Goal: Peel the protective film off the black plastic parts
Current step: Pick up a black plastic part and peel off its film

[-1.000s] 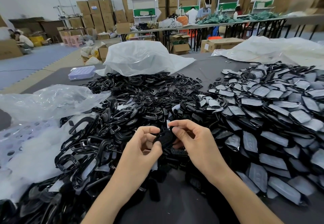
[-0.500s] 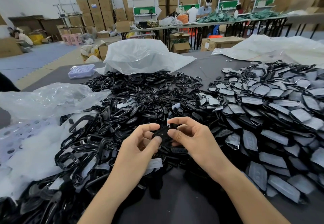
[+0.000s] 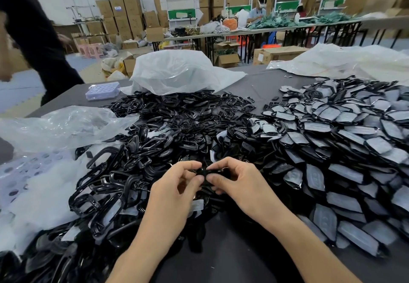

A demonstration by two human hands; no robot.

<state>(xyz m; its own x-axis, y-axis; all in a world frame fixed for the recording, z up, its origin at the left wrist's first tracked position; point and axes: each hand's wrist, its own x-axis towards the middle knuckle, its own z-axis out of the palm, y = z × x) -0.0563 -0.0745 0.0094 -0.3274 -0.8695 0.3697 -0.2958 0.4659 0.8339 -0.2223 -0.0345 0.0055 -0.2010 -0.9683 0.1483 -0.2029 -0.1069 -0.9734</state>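
Since 0.5 s ago: a person in dark clothing (image 3: 37, 39) has come into view at the far left. Both hands have closed in tighter, so less of the held piece shows.

Layout, large to small:
- Grey table (image 3: 272, 85), covered across most of its width.
- Heap of film-covered parts (image 3: 345, 141) on the right, grey film faces up, overlapping like shingles.
- Heap of bare black frames (image 3: 155, 141) in the centre and left, glossy and tangled.
- White bag (image 3: 177, 72) behind the frames; clear bag (image 3: 55, 127) at the left.
- Lilac tray (image 3: 103, 90) near the far left edge.
- Left hand (image 3: 174, 196) and right hand (image 3: 239, 185) meet above the near edge of the frame heap, fingertips facing.
- Black part (image 3: 204, 175) sits between them. The left thumb and forefinger pinch one side and the right thumb and forefinger pinch the other. It is mostly hidden, and I cannot tell whether any film remains on it.

Handling (judgement):
- The part looks small, light and rigid, with a glossy face that is probably slippery. A firm pinch on its edges should hold it, and it needs little force.
- The film looks thin and limp and probably tears if pulled too sharply.
- Best purchase is probably a corner or edge of the film, lifted with a fingernail. The other hand should steady the part by its rim, off the filmed face.
- One risk is that the part slips out and is lost among the look-alike pieces below.
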